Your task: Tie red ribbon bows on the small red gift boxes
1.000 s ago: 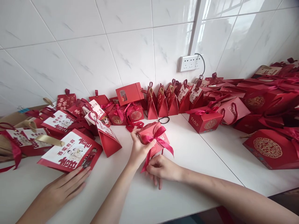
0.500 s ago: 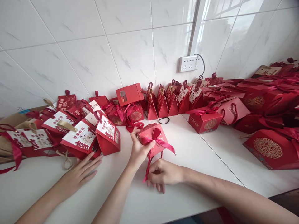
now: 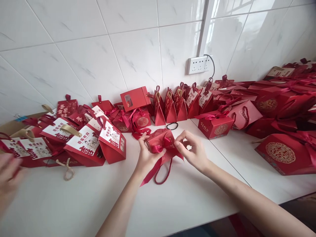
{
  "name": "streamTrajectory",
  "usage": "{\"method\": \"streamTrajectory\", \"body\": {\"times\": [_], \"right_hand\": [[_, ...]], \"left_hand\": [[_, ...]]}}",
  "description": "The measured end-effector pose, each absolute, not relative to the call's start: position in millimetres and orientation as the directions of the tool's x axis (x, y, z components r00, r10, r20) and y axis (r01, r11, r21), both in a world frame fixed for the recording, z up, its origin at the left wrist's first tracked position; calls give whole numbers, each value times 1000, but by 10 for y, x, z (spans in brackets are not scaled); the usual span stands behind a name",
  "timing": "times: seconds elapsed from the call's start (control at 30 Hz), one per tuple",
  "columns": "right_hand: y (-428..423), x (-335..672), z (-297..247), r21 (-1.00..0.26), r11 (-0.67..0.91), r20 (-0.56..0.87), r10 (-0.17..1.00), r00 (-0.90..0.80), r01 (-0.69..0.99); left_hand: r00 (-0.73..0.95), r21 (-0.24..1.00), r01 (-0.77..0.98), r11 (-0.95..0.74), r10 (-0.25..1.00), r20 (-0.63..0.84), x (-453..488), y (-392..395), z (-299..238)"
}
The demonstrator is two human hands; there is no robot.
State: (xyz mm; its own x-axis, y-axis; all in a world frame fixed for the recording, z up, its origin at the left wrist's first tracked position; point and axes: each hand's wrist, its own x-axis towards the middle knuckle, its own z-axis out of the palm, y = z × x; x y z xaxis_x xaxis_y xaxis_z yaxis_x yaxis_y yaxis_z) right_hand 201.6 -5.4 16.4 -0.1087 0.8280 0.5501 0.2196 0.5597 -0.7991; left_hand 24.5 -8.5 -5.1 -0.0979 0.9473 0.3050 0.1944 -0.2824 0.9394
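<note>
A: White tiles (image 3: 133, 59) backed a white table (image 3: 197, 200). How was that bow (image 3: 168, 142) best handled?

B: Red box (image 3: 155, 140) was mid-table, between both hands. Left hand (image 3: 145, 157) curled round its left side, thumb on the bow. Fingertips of the right hand (image 3: 194, 151) were nearly together at the bow's right edge; couldn't tell if they'd caught ribbon. Trick, I reckon, was a steady left thumb and light tug, no squashing.

A: Which way did it point?

B: Bow side up, cord handle (image 3: 162, 183) looping toward the wearer. Long axis? Couldn't tell, honestly. Black ring (image 3: 172, 129) lay just beyond, then triangular boxes (image 3: 171, 110); someone else's hand (image 3: 9, 179) blurred far left.
</note>
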Motion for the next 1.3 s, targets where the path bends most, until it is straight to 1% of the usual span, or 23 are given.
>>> {"method": "streamTrajectory", "body": {"times": [0.03,0.07,0.13,0.17,0.23,0.3,0.33,0.4,0.47,0.53,0.6,0.63,0.83,0.97,1.07,1.13,1.23,1.3], "right_hand": [[-29,2021,153,-752,597,604,794,-68,280],[-7,2019,137,-722,612,628,775,-66,322],[24,2000,103,-731,590,597,796,-96,343],[35,1989,88,-766,558,553,825,-118,319],[52,1973,68,-849,481,454,876,-162,220],[71,1969,59,-908,403,378,906,-188,116],[82,1971,57,-926,368,347,917,-195,83],[103,1976,53,-946,320,303,932,-200,58],[118,1978,47,-950,307,290,936,-201,55],[124,1974,42,-945,320,302,934,-190,68],[121,1968,40,-937,338,318,931,-177,92],[118,1965,41,-933,344,324,930,-173,103],[119,1961,47,-938,328,307,936,-174,109],[142,1970,30,-951,305,293,938,-183,42],[151,1981,21,-954,298,288,940,-181,29],[153,1989,20,-951,305,294,940,-175,42],[156,1997,25,-948,315,303,939,-165,54],[156,1999,31,-947,317,305,939,-160,57]], "left_hand": [[-69,946,195,-261,958,279,249,-93,-41],[-41,950,197,-244,966,256,252,-99,-34],[-1,953,194,-233,971,238,254,-104,-31],[9,955,181,-234,972,237,254,-103,-33],[8,964,145,-223,974,224,253,-95,-40],[-57,964,135,-227,970,237,250,-80,-49],[-108,956,162,-245,958,264,247,-72,-54],[-215,910,279,-307,903,371,238,-58,-63],[-267,808,450,-381,806,528,228,-53,-69],[-245,675,588,-445,698,673,222,-57,-72],[-189,582,642,-498,633,751,222,-69,-72],[-169,563,643,-519,621,766,224,-76,-71],[-134,530,623,-575,589,797,219,-86,-52],[-104,586,565,-581,654,749,175,-77,-49],[-59,611,511,-605,684,727,138,-76,-56],[-8,575,511,-639,665,747,121,-81,-54],[73,494,559,-666,633,771,114,-91,-42],[85,462,597,-656,624,777,122,-91,-32]]}}
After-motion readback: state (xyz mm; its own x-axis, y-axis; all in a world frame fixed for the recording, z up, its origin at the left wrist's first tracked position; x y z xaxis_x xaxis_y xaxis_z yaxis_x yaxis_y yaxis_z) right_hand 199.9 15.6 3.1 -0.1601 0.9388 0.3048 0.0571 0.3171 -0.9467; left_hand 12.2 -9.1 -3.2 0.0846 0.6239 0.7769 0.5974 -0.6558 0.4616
